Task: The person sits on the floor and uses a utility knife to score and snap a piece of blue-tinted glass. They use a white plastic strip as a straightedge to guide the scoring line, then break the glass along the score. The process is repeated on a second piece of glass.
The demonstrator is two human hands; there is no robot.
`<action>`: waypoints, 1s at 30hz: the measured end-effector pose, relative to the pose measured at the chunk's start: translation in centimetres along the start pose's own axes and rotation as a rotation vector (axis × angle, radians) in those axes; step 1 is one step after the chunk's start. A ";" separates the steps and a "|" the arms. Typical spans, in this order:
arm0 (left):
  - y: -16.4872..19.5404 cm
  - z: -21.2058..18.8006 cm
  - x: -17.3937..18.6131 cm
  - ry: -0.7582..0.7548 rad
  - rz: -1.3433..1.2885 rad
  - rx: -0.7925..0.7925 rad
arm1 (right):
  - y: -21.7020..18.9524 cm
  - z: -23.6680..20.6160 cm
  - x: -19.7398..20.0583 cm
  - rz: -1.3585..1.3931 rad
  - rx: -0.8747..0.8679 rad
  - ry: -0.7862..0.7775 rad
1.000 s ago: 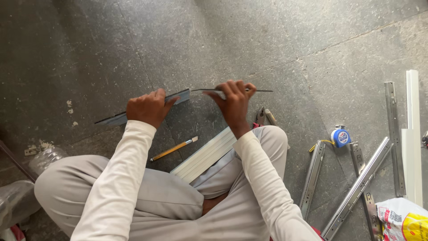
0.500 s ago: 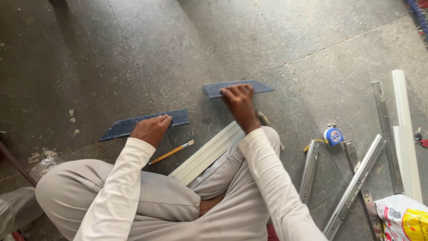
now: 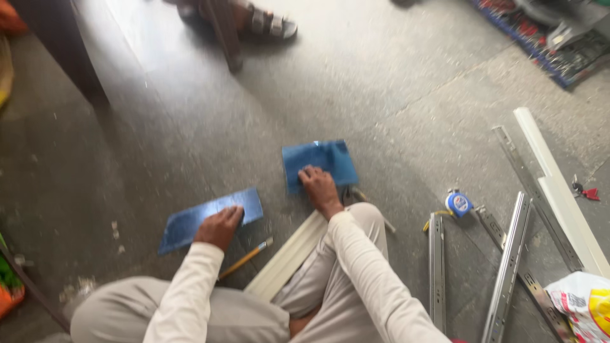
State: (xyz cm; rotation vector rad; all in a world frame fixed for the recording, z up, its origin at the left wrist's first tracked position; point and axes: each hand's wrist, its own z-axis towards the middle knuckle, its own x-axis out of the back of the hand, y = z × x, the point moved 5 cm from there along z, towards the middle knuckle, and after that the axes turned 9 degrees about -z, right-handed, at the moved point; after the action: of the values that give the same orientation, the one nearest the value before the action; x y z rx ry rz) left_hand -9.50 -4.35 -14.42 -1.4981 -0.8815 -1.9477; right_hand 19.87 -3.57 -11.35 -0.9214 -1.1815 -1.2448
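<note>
Blue sheet pieces (image 3: pixel 318 162) (image 3: pixel 206 217) flat on floor | left hand (image 3: pixel 219 227), right hand (image 3: pixel 319 188) press palm-down, gripping nothing | risk: cut edges may slice fingers if pieces slide

pencil (image 3: pixel 246 256) on floor | white strip (image 3: pixel 287 257) by knee | tape measure (image 3: pixel 457 203) | drawer slides (image 3: pixel 508 267) right | sandalled foot (image 3: pixel 267 24) top

blue sheet (image 3: pixel 318 164) now two pieces (apart), flat
</note>
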 end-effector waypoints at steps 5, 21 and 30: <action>0.8 -0.2 -0.2 -0.011 0.020 -0.018 | 0.4 -0.3 -1.6 0.033 -0.021 -0.061; -1.8 2.1 -2.2 -0.038 0.161 -0.251 | 1.9 -6.5 4.2 0.845 -0.417 0.060; -1.5 2.0 -0.9 -0.298 0.079 -0.325 | -0.1 -6.4 5.8 0.789 -0.338 -0.064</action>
State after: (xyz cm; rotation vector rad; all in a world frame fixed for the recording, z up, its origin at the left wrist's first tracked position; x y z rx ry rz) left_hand -9.15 -1.84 -15.22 -2.0182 -0.6293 -1.9066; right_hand 20.37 -11.00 -6.92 -1.5000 -0.5425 -0.7672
